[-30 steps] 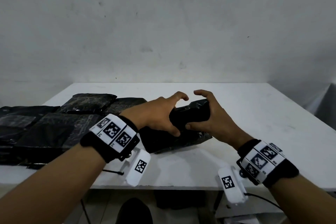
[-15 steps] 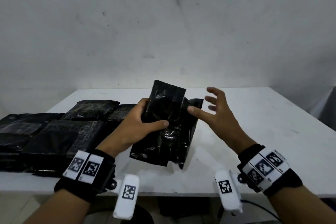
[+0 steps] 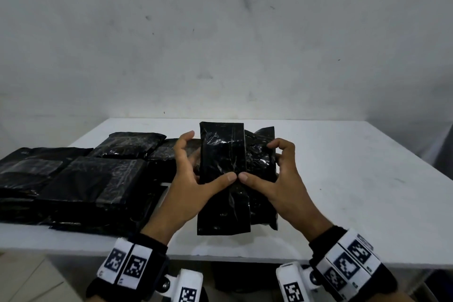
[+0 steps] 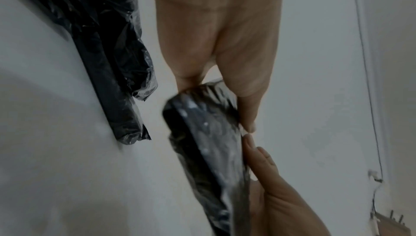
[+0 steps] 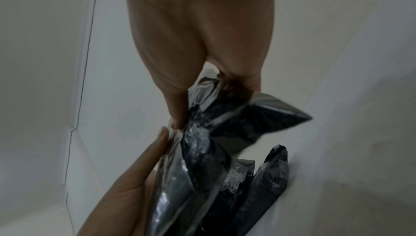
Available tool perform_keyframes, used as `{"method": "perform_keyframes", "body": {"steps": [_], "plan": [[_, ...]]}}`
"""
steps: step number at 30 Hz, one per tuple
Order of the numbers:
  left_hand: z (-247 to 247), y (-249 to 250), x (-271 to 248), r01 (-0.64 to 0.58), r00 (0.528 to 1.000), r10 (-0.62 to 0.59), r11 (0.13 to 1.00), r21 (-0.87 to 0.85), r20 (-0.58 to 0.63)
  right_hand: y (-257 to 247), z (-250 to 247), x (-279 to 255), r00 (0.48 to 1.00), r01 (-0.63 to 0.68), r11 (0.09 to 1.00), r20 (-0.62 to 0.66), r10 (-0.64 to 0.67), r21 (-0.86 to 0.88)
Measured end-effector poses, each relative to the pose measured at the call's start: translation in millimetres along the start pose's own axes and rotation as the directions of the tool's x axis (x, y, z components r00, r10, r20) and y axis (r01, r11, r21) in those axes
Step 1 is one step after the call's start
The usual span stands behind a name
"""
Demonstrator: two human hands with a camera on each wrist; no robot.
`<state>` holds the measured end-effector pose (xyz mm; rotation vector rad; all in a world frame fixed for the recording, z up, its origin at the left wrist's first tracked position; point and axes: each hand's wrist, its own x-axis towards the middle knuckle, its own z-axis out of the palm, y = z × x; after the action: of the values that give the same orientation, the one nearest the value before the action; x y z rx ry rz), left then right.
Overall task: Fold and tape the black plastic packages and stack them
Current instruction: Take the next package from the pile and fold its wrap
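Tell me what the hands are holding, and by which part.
Both hands hold one black plastic package upright above the table: left hand and right hand grip its side edges, thumbs meeting on its front.

Both forearms were bare. Each wrist carried a black band (image 3: 127,268) faced with white panels printed with square black-and-white markers. A white camera housing (image 3: 187,288) bearing a similar marker hung beneath each band, lower centre of the frame, joined by a dark rounded fitting.
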<state>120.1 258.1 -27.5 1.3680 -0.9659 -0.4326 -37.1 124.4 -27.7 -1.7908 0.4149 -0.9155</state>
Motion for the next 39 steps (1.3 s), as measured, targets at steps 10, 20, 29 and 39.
{"method": "perform_keyframes", "body": {"steps": [10, 20, 29, 39], "plan": [[-8.0, 17.1, -8.3, -0.059, 0.98, 0.034, 0.99, 0.126, 0.197, -7.5, -2.9, -0.1, 0.998, 0.053, 0.998, 0.039, -0.052, -0.034], [-4.8, 14.1, -9.1, -0.024, 0.98, 0.006, 0.996, 0.085, 0.2, -5.8, -3.8, -3.5, 0.996, 0.09, 0.996, 0.008, -0.09, -0.013], [-0.4, 9.2, -10.0, -0.105, 0.984, 0.099, 0.994, 0.032, 0.151, -5.1, -5.9, -4.9, 0.993, 0.114, 0.993, 0.014, -0.114, -0.026], [-5.8, 9.5, -20.0, -0.111, 0.977, 0.088, 0.988, 0.109, 0.196, -34.9, -35.1, 34.3, 0.982, -0.154, 0.961, -0.069, 0.174, 0.23]]}}
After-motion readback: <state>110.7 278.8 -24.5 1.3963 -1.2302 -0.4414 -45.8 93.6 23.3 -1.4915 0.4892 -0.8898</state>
